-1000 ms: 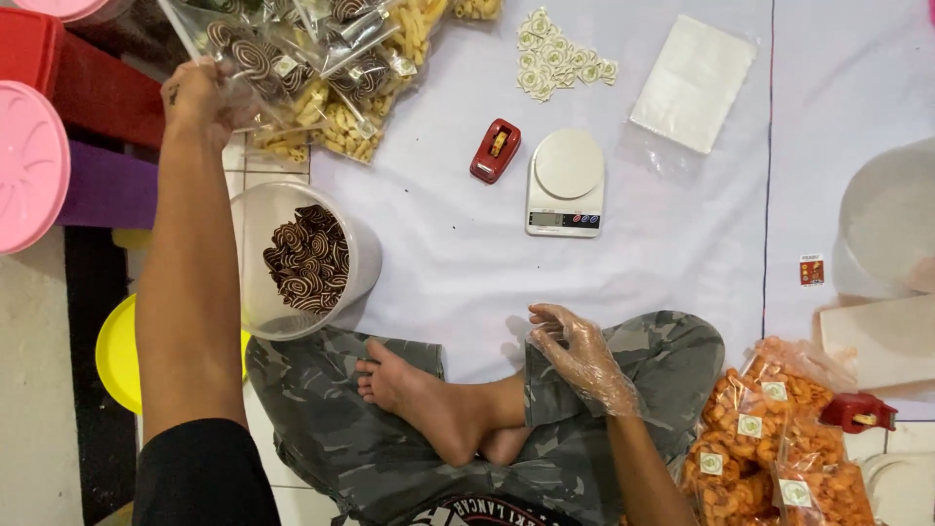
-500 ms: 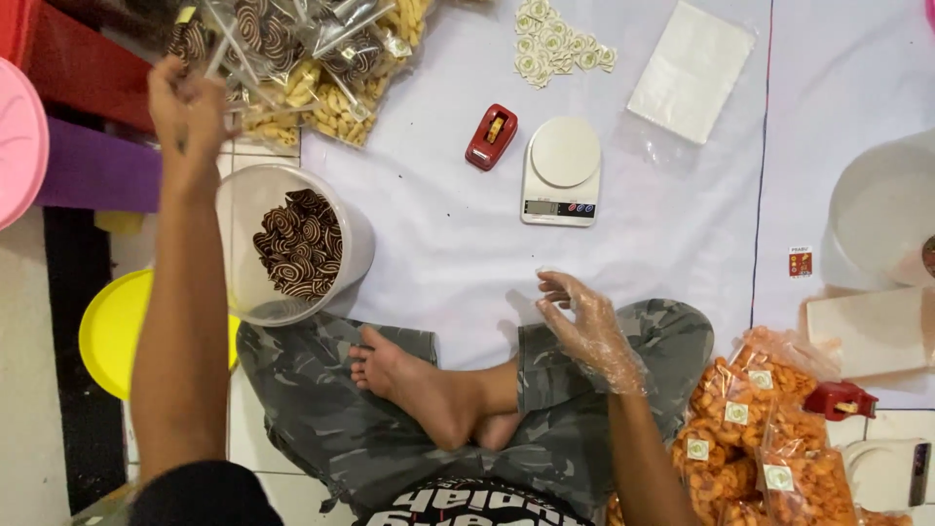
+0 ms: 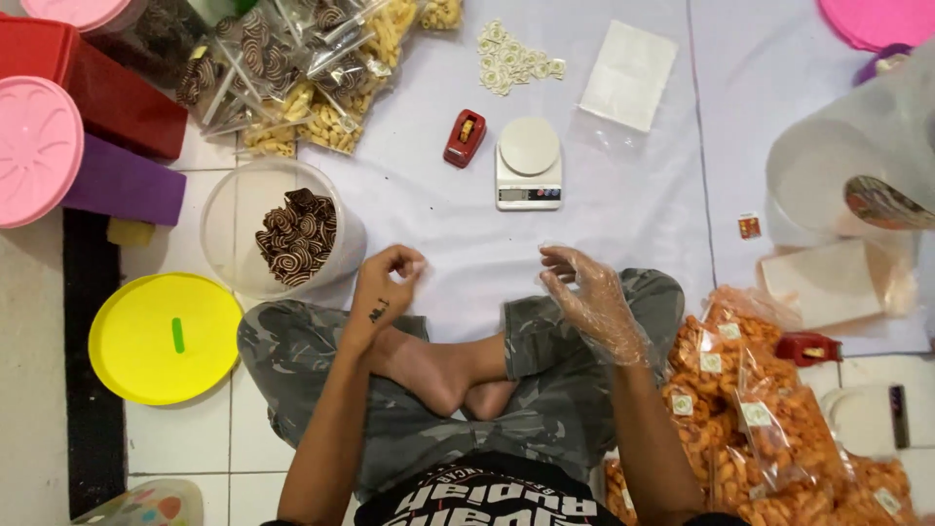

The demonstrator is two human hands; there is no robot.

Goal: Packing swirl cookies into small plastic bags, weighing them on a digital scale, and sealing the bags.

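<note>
I sit cross-legged on a white sheet (image 3: pixel 623 224). My bare left hand (image 3: pixel 388 280) hovers over my left knee with its fingertips pinched together; anything thin between them is too faint to make out. My right hand (image 3: pixel 587 295), in a clear plastic glove, hangs above my right knee with fingers apart and nothing in it. A clear round tub (image 3: pixel 226 222) of brown-and-white spiral snacks stands just left of my left hand. A small white kitchen scale (image 3: pixel 528 164) and a red tape dispenser (image 3: pixel 465 137) lie ahead of both hands.
Sealed snack bags (image 3: pixel 292 68) are heaped at the top left beside red (image 3: pixel 97 93) and purple (image 3: pixel 127 185) boxes and a pink lid (image 3: pixel 34 151). A yellow lid (image 3: pixel 166 336) lies by my left knee. Orange snack bags (image 3: pixel 769 429) sit at my right, a large clear container (image 3: pixel 828 175) beyond.
My left hand has drawn back from the heap of snack bags at the top left to just above my left knee. The gloved right hand has risen slightly and spread.
</note>
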